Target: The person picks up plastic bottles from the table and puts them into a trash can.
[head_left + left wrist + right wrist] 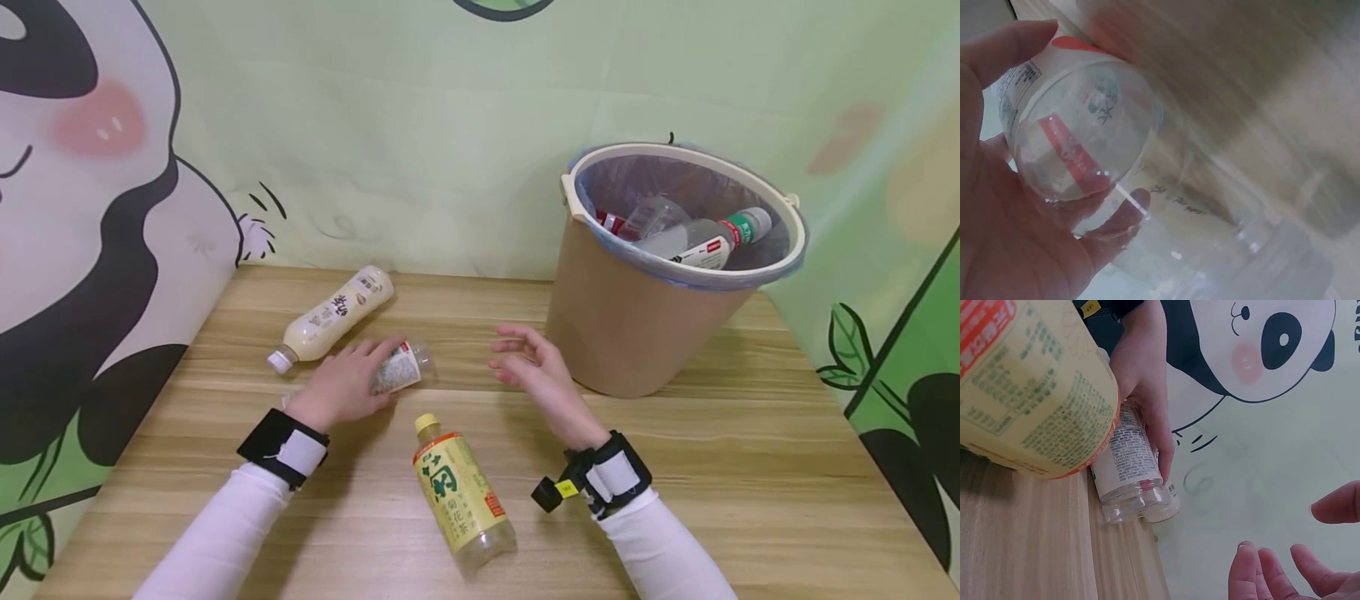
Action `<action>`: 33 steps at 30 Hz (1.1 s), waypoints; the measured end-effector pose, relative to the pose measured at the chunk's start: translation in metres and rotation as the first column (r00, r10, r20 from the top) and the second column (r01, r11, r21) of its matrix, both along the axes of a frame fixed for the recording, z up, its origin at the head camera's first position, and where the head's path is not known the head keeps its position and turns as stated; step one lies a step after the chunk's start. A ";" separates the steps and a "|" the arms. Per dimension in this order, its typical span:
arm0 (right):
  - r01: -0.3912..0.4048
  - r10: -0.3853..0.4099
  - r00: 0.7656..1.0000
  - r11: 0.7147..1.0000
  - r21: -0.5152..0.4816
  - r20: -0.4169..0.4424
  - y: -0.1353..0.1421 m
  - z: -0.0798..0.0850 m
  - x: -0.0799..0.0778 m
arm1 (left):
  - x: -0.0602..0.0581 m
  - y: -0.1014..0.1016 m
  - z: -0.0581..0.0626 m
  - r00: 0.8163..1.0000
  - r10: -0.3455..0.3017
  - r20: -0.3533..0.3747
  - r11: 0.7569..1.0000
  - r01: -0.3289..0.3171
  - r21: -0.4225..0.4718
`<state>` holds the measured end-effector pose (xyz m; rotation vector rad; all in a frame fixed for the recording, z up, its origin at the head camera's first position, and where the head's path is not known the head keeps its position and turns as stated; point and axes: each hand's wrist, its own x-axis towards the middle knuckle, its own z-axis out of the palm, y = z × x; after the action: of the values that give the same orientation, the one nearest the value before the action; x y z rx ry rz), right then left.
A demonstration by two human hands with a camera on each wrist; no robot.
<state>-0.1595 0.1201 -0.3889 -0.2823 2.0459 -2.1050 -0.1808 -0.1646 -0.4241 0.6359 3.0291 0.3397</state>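
My left hand (347, 385) grips a clear plastic bottle (399, 368) with a white label, which lies low at the tabletop. In the left wrist view, thumb and fingers wrap round this bottle (1100, 119), and its transparent base faces the camera. Its neck end is mostly hidden under the hand in the head view. My right hand (542, 375) hovers beside the bin with fingers loosely bent and nothing in them. Between the forearms lies a yellow-labelled tea bottle (459, 492) with a yellow cap. Just beyond the left hand rests a cream-coloured bottle (337, 315) with a white cap.
A tan bin (622, 321) lined with a bluish bag stands at the back right. Inside it are several bottles, including a clear bottle (701, 242) with a green and red label near the rim. A panda-printed backdrop (420, 150) rises behind the wooden table (750, 467).
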 end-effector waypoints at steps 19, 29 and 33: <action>0.014 -0.014 1.000 1.000 -0.002 -0.001 0.005 0.000 -0.001 | 0.002 0.008 -0.001 0.997 -0.038 -0.067 0.994 0.044 0.102; 0.014 -0.014 1.000 1.000 -0.013 -0.001 0.006 0.000 0.000 | 0.005 0.013 0.001 0.994 -0.063 -0.085 0.985 0.076 0.153; 0.014 -0.014 1.000 1.000 -0.014 0.003 0.006 0.000 0.000 | 0.007 0.016 0.004 0.993 -0.071 -0.098 0.979 0.088 0.185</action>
<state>-0.1597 0.1260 -0.3891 -0.2681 2.0386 -2.1270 -0.1740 -0.1488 -0.4201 0.8033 3.0699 0.6180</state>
